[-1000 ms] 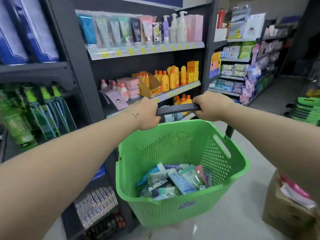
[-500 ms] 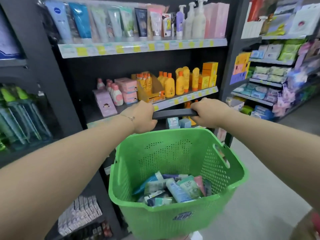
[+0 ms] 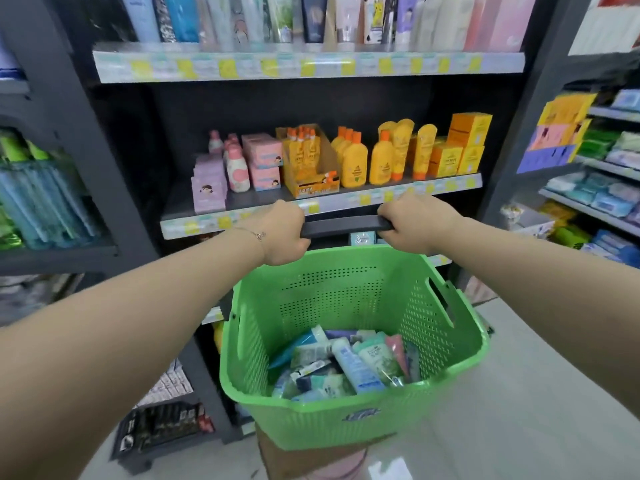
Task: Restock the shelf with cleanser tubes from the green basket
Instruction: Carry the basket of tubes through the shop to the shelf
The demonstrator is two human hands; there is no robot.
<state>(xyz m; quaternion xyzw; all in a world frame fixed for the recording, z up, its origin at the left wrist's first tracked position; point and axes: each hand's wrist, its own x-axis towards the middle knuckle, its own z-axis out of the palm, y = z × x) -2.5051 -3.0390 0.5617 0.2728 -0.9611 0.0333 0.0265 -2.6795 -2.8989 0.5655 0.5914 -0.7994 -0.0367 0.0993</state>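
Note:
A green perforated basket [image 3: 349,299] hangs in front of me by its black handle [image 3: 346,226]. My left hand [image 3: 282,233] grips the handle's left end and my right hand [image 3: 417,221] grips its right end. Several cleanser tubes [image 3: 349,365] lie jumbled in the bottom of the basket. Straight ahead stands a black shelf unit; its top shelf [image 3: 304,65] carries a row of upright cleanser tubes [image 3: 277,17] in blue, green, black and pink.
The middle shelf [image 3: 311,202] holds pink boxes and bottles [image 3: 242,164] and yellow bottles and cartons [image 3: 398,150]. More shelving flanks both sides. A brown cardboard box [image 3: 304,459] sits on the floor below the basket. Pale floor [image 3: 519,410] opens to the right.
The view has closed in on the shelf unit and turned to face it. The basket has come along with it. Both hands keep their grip on the handle.

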